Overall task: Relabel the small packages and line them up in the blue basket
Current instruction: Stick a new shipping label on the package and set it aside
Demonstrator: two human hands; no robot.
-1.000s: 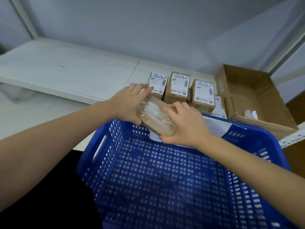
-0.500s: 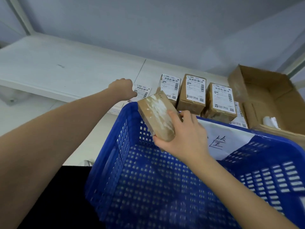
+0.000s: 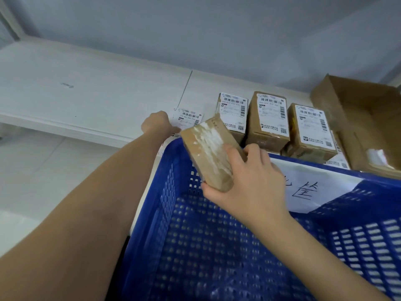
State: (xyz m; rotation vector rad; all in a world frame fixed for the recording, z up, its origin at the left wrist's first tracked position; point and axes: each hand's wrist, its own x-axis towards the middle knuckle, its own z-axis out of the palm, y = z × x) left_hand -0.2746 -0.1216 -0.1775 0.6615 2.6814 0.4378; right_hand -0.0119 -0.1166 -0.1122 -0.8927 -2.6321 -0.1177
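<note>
package (image 3: pixel 211 152) sat gripped in the right hand (image 3: pixel 249 183) over the basket (image 3: pixel 173 170), bare face up for the label (image 3: pixel 188 118) the left hand (image 3: pixel 156 124) pinched.

Your light is cool, soft and even, a bluish cast over everything; no hard shadows, only a faint dimming under the shelf (image 3: pixel 86 98) edge; the wall (image 3: pixel 195 29) reads flat grey with no glare; the wide lens bends straight lines, so the shelf curves toward the left edge; your left forearm looms large and soft at the bottom corner; the basket (image 3: pixel 217 246) mesh smears low in the frame; the barcodes on the labels (image 3: pixel 271 111) stay sharp enough to see, though their small print is unreadable; the white patch on the box (image 3: pixel 208 148) looks slightly washed out.
</note>
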